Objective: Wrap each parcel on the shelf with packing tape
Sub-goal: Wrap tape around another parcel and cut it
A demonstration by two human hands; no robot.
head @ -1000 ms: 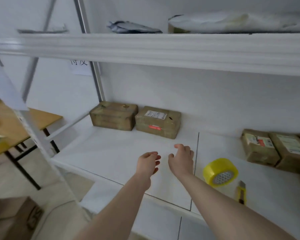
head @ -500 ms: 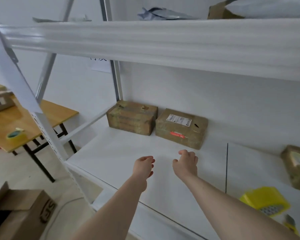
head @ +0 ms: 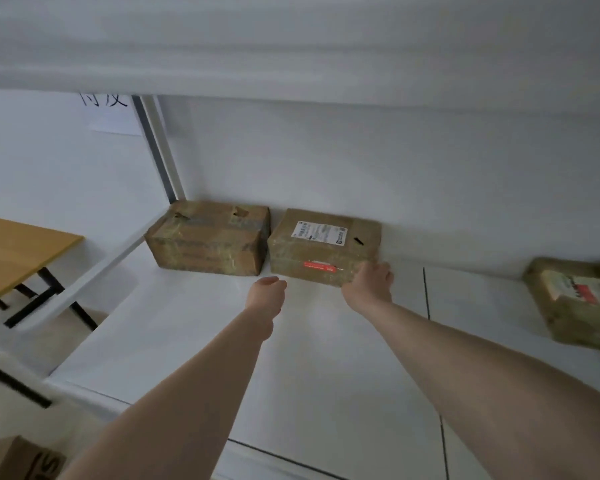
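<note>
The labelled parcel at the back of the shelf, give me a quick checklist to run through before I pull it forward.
1. Right hand on the labelled parcel: ok, it touches the right front corner; whether the fingers are closed round it, cannot tell.
2. Left hand on the parcel: not ok, it hangs just short of the front face with loosely curled fingers.
3. Neighbouring parcel out of the way: ok, it stands beside on the left and a narrow gap shows.
4. Shelf in front free for sliding: ok, bare white board.
5. Packing tape within reach: cannot tell, not in view now.
</note>
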